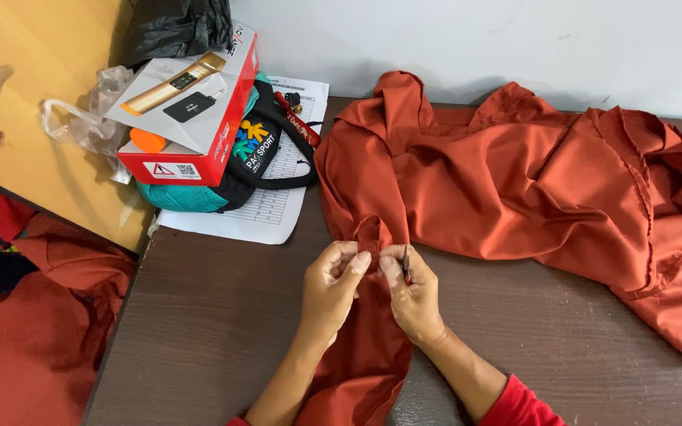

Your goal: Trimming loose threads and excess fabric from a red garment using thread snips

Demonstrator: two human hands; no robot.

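A rust-orange garment (pixel 515 181) lies spread across the dark brown table (pixel 215 315), with one strip of it running down toward me between my arms. My left hand (pixel 331 288) pinches a small fold of that cloth near the strip's top. My right hand (pixel 414 293) touches the same fold and grips a thin dark pointed tool (pixel 406 264) between thumb and fingers. The two hands are almost touching each other. A red sleeve (pixel 518 406) shows on my right arm.
At the back left stand a red and white box (pixel 191 110) picturing a gold microphone, a teal and black pouch (pixel 258 150) and a printed sheet (pixel 274 205). A black plastic bag (pixel 175 28) and a yellow wooden panel (pixel 33 102) sit behind. More orange cloth (pixel 33 347) lies lower left.
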